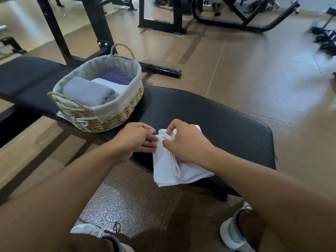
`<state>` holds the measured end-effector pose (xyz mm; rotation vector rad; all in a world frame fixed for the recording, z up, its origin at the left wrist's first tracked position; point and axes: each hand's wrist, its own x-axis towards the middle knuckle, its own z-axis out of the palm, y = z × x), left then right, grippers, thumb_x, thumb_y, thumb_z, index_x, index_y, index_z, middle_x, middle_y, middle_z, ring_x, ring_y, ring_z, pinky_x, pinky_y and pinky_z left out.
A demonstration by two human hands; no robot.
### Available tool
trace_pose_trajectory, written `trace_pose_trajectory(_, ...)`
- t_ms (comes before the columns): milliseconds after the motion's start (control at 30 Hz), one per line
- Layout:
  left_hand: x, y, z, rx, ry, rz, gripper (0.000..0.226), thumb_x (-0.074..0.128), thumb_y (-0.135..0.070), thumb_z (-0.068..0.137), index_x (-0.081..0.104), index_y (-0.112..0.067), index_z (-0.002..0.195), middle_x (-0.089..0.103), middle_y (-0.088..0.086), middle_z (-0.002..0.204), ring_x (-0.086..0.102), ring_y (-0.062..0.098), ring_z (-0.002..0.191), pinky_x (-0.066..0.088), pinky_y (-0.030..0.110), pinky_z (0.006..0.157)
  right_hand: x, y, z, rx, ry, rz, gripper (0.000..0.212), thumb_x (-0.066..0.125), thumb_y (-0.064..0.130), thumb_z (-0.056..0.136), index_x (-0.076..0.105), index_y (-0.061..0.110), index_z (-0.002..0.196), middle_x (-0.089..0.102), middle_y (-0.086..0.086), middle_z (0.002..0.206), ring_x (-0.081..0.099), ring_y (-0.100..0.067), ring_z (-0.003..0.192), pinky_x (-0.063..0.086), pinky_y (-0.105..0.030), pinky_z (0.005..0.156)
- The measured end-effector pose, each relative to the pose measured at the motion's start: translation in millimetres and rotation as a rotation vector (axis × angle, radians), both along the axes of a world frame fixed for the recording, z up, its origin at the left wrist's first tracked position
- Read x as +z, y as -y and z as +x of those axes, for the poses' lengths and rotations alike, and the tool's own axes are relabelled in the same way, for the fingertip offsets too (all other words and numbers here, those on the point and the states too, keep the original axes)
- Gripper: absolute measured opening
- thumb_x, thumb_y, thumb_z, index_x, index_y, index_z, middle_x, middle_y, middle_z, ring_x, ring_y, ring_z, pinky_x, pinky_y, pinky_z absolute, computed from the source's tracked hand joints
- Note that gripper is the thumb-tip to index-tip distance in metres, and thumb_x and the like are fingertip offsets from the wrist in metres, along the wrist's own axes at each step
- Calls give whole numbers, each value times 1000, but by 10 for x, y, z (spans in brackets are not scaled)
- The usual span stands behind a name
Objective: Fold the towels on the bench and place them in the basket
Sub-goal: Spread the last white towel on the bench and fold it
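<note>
While the white towel (168, 166) lies partly folded on the near edge of the tabletop (218, 124), just right of the basket (116, 113), the right hand (187, 142) pinches its top fold and the left hand (134, 140) presses flat fingers on its left edge; folded towels (87, 91) fill the basket

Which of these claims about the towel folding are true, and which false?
1. The white towel lies on the bench. True.
2. The basket stands on the floor. False: it stands on the bench.
3. The basket is empty. False: folded towels already lie in it, a grey towel among them.
4. The right hand pinches the white towel. True.
5. The left hand holds the basket's handle. False: it is at the white towel's edge.
</note>
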<state>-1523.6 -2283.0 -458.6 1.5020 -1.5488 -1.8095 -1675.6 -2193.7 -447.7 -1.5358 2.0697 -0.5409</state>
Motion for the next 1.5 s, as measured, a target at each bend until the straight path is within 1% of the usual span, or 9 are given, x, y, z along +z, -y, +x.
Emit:
trace_pose_trajectory(233, -55, 11, -14, -16, -60, 52, 33, 55, -31, 104, 66, 0, 106, 75, 21, 94, 76, 33, 83, 63, 40, 75, 9, 8, 113, 0, 244, 62, 31, 57, 30, 97, 56, 28, 128, 72, -3, 98, 72, -17, 54, 63, -40, 54)
trace_pose_trajectory(400, -102, -26, -24, -7, 14, -88, 21, 73, -13, 92, 65, -1, 107, 76, 19, 98, 77, 26, 79, 62, 33, 64, 86, -73, -34, 79, -149, -121, 21, 60, 40, 96, 64, 39, 117, 71, 18, 99, 65, -4, 90, 58, -38, 84)
trace_pose_trajectory(567, -135, -7, -43, -10, 77, -137, 11, 66, -4, 95, 64, -3, 105, 72, 21, 102, 75, 27, 82, 64, 36, 66, -16, -190, -219, 352, -327, 5, 80, 42, 74, 93, 21, 33, 159, 21, 11, 166, 15, -14, 153, 17, -36, 122)
trace_pose_trajectory(700, -218, 18, -34, -60, 231, -344, 12, 72, -11, 92, 65, -13, 101, 70, 14, 97, 74, 24, 78, 65, 41, 67, -364, -308, -139, 428, -459, 76, 101, 24, 89, 85, -8, 30, 161, -14, 4, 170, -17, -24, 155, -8, -49, 125)
trace_pose_trajectory(833, -256, 51, -28, -143, 354, -502, 15, 75, -24, 88, 64, -25, 98, 69, 0, 91, 72, 22, 84, 63, 45, 78, -498, -296, -54, 421, -580, 20, 107, 20, 95, 79, -8, 32, 161, -11, -2, 170, -14, -33, 155, -7, -61, 122)
trace_pose_trajectory(1100, -213, 10, -55, -171, 401, -497, 3, 67, -25, 94, 64, -26, 93, 69, -2, 92, 69, 20, 88, 61, 43, 80, -506, -271, -102, 463, -515, 20, 107, 25, 94, 80, -10, 33, 160, -14, 0, 170, -18, -28, 155, -16, -54, 122)
trace_pose_trajectory(1233, -161, -44, -51, -211, 485, -572, 7, 64, -25, 95, 66, -23, 101, 67, -5, 98, 64, 18, 98, 51, 33, 83, -350, -262, -177, 386, -297, -4, 92, 35, 83, 88, 2, 37, 161, -9, 5, 170, -13, -18, 156, -4, -48, 126)
trace_pose_trajectory(1333, -113, -36, -66, -190, 402, -611, 17, 56, -20, 95, 66, -27, 106, 62, -6, 109, 59, 16, 104, 48, 34, 91, -175, -251, -323, 91, -123, -117, 78, 58, 61, 92, 24, 35, 158, 23, 7, 165, 14, -16, 152, 20, -41, 124)
trace_pose_trajectory(1500, -59, -67, -123, -216, 323, -665, 16, 55, -34, 99, 69, -28, 104, 66, -9, 107, 60, 13, 101, 48, 36, 91, 24, -271, -640, -152, -111, 269, 63, 65, 70, 80, 52, 26, 123, 64, 6, 108, 63, -18, 100, 53, -42, 89)
